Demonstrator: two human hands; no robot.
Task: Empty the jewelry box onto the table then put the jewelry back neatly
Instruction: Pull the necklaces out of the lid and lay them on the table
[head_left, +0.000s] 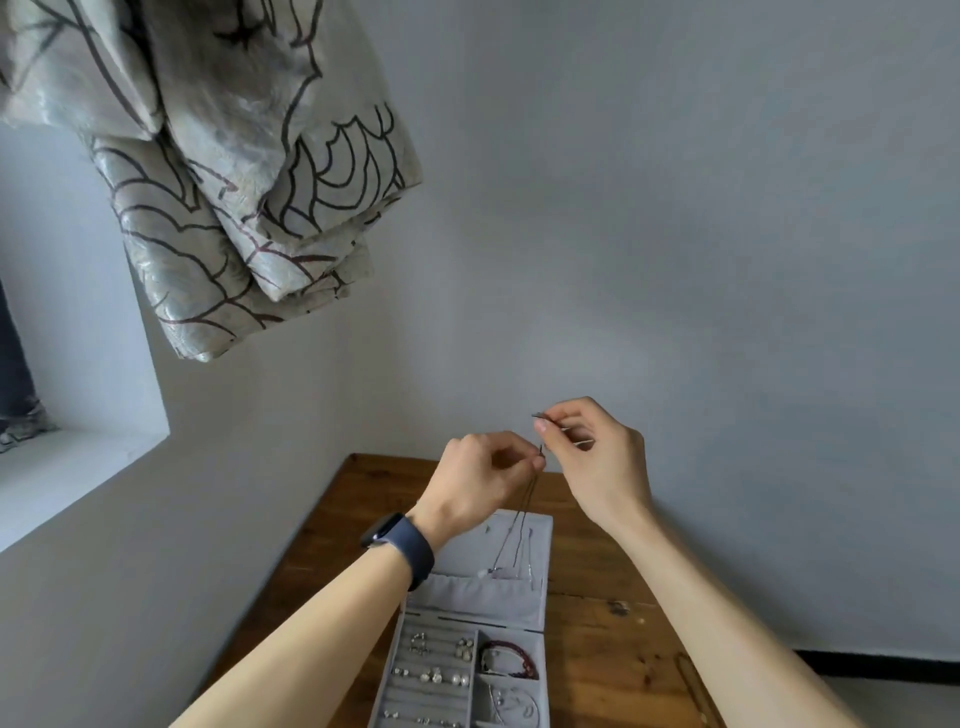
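Note:
The grey jewelry box (540, 613) lies open on the wooden table (602, 649). Its tray holds rows of earrings (434, 674), a red bracelet (511, 659) and silver pieces (511, 704). Above the raised lid, my left hand (480, 480) pinches the top of a thin necklace chain (522, 519), which hangs down to a pendant near the lid's pocket. My right hand (592, 457) pinches the chain's other end, a small clasp, close beside the left fingertips. A dark watch sits on my left wrist.
The table stands in a corner against grey walls. A patterned curtain (218, 171) hangs at upper left beside a window ledge (67, 467). A thin gold chain (693, 686) lies on the table to the box's right.

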